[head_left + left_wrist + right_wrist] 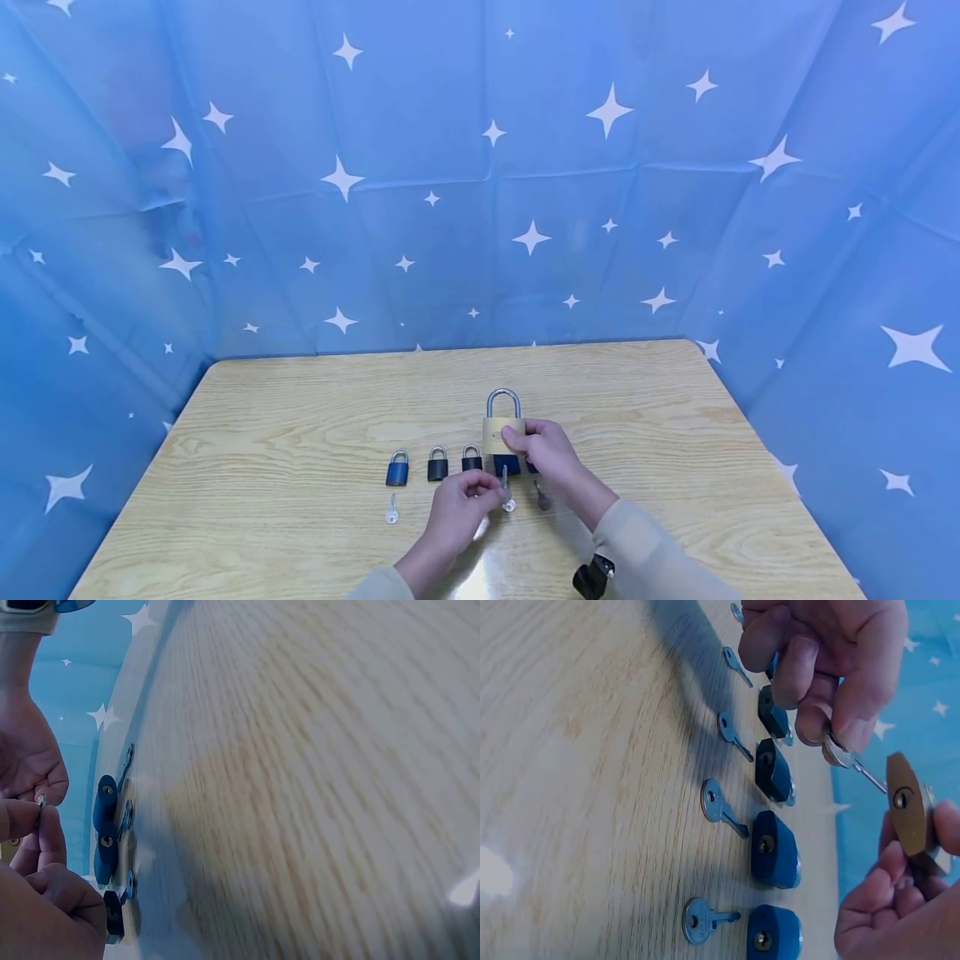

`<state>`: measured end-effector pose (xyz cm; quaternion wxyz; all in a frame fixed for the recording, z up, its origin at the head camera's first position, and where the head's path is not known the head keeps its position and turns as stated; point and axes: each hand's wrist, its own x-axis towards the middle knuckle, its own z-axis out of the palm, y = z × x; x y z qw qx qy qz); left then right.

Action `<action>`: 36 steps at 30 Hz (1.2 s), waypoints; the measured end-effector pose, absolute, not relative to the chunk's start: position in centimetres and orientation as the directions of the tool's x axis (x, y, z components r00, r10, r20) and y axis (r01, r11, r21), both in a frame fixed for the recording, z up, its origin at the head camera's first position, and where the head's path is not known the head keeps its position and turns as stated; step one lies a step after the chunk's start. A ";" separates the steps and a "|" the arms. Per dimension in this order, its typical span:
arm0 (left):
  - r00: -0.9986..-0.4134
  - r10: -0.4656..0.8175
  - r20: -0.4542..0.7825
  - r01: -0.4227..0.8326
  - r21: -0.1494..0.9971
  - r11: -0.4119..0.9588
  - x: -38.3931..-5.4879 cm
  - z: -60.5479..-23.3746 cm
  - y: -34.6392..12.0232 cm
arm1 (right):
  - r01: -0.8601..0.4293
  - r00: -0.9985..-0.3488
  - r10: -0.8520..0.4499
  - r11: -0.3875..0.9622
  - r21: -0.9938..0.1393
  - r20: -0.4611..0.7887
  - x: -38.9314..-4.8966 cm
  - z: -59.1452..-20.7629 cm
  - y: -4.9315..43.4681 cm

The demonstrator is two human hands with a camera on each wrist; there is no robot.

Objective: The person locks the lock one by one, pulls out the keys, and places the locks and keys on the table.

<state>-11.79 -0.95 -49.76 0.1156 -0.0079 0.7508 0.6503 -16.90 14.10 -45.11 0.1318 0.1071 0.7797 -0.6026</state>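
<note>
My right hand (553, 454) holds up a large brass padlock (492, 427), its steel shackle pointing upward. In the right wrist view the keyhole in the brass padlock (907, 806) faces the left hand. Thumb and finger of my left hand (459, 510) pinch a silver key (505, 477). That key (864, 771) points at the keyhole, its tip at or just short of it; I cannot tell whether they touch. Seen from the left wrist, only a small bit of the key (41, 800) shows between the fingers.
Behind and below the hands, smaller padlocks lie in a row on the wooden table (300, 417): a blue padlock (397, 472) leftmost, black ones (437, 469) beside it, more blue ones (774, 851) to the right. Loose keys (392, 510) lie in front of them. A starred blue curtain (420, 250) surrounds the table.
</note>
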 end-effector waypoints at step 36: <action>-0.948 0.271 -0.165 -0.115 0.975 0.191 -10.4 -50.0 4.7 | 0.284 -0.941 0.008 0.565 -0.775 -0.338 -17.9 -45.5 24.2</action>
